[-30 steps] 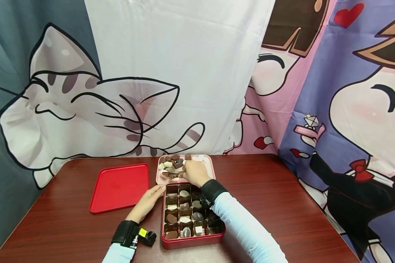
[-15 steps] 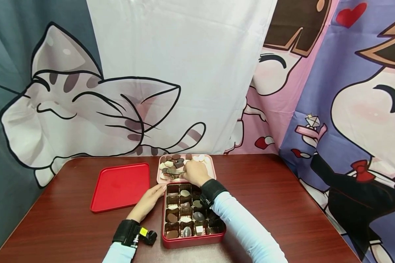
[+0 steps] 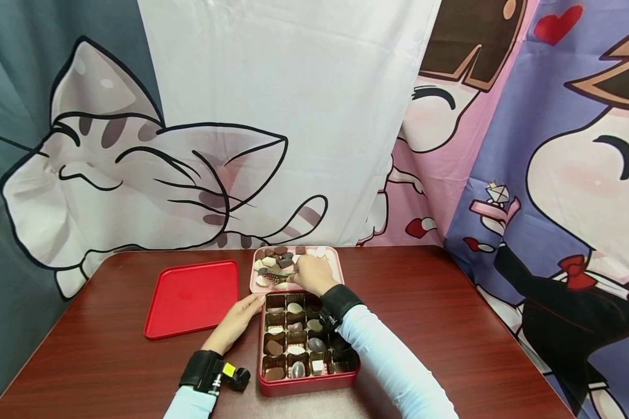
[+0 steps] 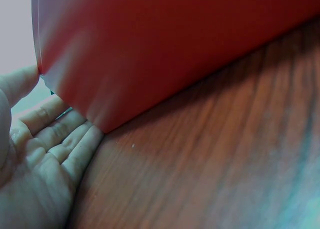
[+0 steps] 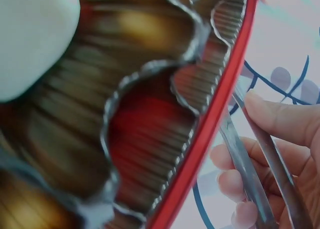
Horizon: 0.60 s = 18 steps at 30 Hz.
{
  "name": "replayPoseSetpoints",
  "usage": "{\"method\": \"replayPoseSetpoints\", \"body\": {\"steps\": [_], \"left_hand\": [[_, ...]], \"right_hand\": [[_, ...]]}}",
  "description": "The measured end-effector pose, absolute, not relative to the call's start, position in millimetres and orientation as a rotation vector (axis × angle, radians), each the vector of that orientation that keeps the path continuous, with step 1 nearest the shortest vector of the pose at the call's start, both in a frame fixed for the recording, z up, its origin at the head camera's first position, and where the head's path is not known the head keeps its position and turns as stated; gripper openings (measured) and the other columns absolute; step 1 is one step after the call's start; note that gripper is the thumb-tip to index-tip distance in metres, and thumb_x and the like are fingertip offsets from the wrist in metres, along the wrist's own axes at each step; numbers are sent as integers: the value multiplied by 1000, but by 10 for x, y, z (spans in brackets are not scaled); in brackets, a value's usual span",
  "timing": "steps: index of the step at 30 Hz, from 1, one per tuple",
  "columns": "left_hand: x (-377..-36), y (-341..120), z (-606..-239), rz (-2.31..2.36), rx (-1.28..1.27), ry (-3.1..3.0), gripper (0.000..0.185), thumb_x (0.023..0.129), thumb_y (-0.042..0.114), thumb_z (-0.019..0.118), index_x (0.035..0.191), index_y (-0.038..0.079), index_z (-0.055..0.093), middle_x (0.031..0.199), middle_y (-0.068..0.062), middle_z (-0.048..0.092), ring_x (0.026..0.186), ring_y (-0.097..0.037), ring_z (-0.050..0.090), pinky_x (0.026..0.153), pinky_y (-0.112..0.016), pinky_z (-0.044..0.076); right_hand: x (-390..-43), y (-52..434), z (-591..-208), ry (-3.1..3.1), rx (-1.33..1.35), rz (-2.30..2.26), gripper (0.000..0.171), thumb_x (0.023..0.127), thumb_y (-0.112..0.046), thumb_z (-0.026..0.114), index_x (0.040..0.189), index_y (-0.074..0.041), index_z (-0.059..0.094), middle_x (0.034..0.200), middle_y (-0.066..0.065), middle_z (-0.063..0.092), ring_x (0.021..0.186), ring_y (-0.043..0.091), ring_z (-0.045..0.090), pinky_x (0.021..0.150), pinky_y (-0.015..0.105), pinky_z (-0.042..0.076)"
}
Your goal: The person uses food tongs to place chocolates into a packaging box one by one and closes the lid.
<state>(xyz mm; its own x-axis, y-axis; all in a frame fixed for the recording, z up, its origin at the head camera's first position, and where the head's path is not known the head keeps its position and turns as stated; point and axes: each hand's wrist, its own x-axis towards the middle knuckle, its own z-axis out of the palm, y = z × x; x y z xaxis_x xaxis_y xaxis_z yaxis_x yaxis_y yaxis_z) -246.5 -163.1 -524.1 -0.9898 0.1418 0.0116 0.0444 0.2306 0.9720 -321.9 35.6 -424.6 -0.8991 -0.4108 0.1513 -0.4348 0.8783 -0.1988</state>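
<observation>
My right hand [image 3: 315, 273] holds metal tongs [image 3: 279, 277], their perforated end among chocolates [image 3: 268, 262] on a pink tray [image 3: 337, 270]. In the right wrist view, thumb and curled fingers grip the two arms of the tongs [image 5: 255, 164]; the tips are hidden behind the tin's rim. My left hand [image 3: 234, 323] touches the upper left corner of a red tin [image 3: 306, 386] with its fingers extended. The left wrist view shows the left hand [image 4: 45, 154] against the tin's red side wall [image 4: 150, 54]. Inside the tin, a divided gold-brown insert holds several chocolates.
A flat red lid [image 3: 191, 299] lies left of the tin on the brown wooden table [image 3: 419, 326]. The pink tray stands directly behind the tin. A printed cloth backdrop [image 3: 293, 116] hangs behind the table's far edge. My right forearm reaches over the tin's right side.
The perforated end of the tongs has shifted slightly to the right over the pink tray. My left hand keeps its place on the tin's corner.
</observation>
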Motion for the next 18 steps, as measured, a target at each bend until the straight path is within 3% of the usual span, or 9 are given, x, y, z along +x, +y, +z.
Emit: {"method": "replayPoseSetpoints", "body": {"steps": [8,18], "left_hand": [[-2475,-1643,-5258,1885,185,2421,42,111,25,48,139,-3,60,138,-21,64,134,-39,57,115,-47,42],[-2483,-1639,-5267,1882,170,2413,45,112,26,47,143,-5,57,141,-24,61,136,-41,56,118,-54,39]], "right_hand": [[-3261,513,-4148,-2866,698,252,26,85,-36,83,64,-23,76,65,-5,71,65,16,68,65,33,52],[-3053,865,-3978,-2890,652,512,14,89,-32,81,80,-21,83,85,-1,69,72,14,61,61,34,49]]}}
